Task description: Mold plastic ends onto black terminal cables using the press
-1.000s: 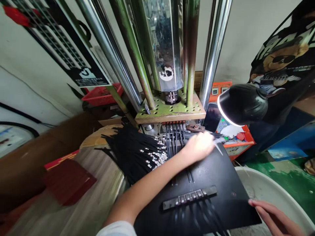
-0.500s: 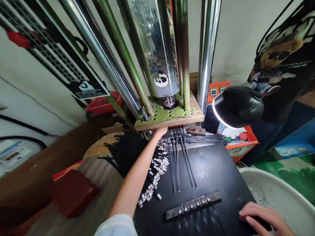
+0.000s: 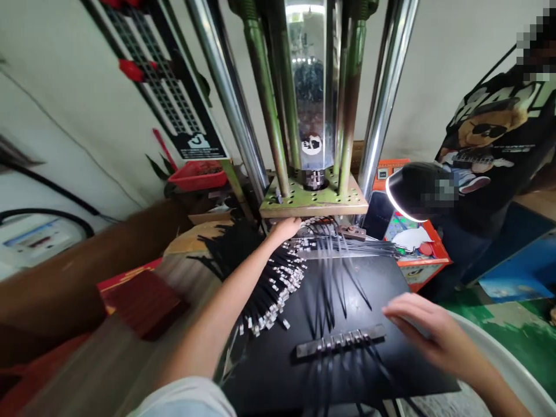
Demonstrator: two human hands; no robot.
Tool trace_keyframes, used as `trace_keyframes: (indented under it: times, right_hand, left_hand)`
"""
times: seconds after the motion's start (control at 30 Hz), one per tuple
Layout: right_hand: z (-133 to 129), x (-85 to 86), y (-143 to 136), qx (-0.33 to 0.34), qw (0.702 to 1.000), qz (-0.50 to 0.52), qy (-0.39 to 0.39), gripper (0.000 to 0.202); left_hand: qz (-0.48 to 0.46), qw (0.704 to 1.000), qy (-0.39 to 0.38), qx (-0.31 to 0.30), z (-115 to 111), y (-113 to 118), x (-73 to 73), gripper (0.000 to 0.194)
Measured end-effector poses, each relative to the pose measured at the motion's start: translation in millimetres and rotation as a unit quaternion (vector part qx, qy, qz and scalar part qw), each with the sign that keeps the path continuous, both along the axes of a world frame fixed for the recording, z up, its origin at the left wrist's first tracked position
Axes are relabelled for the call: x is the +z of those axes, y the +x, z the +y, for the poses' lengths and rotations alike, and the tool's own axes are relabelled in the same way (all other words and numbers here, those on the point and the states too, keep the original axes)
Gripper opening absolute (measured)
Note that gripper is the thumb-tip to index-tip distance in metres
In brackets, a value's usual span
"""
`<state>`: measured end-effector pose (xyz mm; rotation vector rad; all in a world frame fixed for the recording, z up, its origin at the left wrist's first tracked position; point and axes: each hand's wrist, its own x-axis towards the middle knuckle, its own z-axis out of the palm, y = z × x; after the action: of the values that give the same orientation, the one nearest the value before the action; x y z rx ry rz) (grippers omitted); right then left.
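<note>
My left hand (image 3: 287, 229) reaches in under the press plate (image 3: 315, 204), its fingers closed on the end of a slim metal bar (image 3: 309, 221). Several black cables (image 3: 325, 278) hang from that bar toward me over the black work table (image 3: 269, 370). Nearer to me lies a slotted metal holder (image 3: 339, 343) with more black cables set in its slots. My right hand (image 3: 423, 324) hovers to the right of this holder, fingers stretched out and nothing seen in them. Beneath my left forearm spreads a heap of black cables with silvery ends (image 3: 278, 295).
A lit black lamp (image 3: 417, 188) and an orange control box (image 3: 423, 263) stand at the right. Behind them is a person in a black printed top (image 3: 486, 133). A white tub (image 3: 516, 359) flanks the table. At left sit a dark red box (image 3: 143, 301) and a red tray (image 3: 197, 176).
My left hand has come out a little from under the press plate, and the cables with it now swing and blur. My right hand has risen toward the slotted holder. The camera view has turned.
</note>
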<state>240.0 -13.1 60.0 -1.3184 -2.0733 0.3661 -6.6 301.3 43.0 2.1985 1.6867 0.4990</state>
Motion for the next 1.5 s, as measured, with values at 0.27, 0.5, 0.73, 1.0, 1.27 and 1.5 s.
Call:
trace_keyframes:
  times: [0.27,0.5,0.73,1.0,1.27,1.5]
  right_hand:
    - [156,4.6,-46,-0.069,0.985,-0.148,0.051,0.066]
    - [189,-5.5,-71,-0.071,0.962,-0.254,-0.073,0.026]
    - [184,29.3,-90,-0.060,0.930,-0.353,-0.079,0.029]
    - [215,5.8,-83,-0.076,0.924,-0.362,-0.099,0.075]
    - [136,-11.7,-77,0.108,0.936,-0.297,-0.156,0.039]
    - [144,-28.2,-11,0.064,0.938,-0.246,-0.235,0.068]
  left_hand:
    - [-0.058,0.997,-0.044,-0.019,-125,-5,-4.8,0.040]
    - [-0.017,0.999,0.000,0.032,-155,-34,-8.5,0.029]
    - [0.003,0.988,0.004,0.156,-145,-61,-4.5,0.035]
    - [-0.010,0.991,-0.004,0.136,-157,-54,0.8,0.035]
    - [-0.112,0.976,-0.022,-0.186,-181,-41,-14.2,0.019]
    - [0.037,0.968,0.033,-0.245,-186,-26,-40.8,0.018]
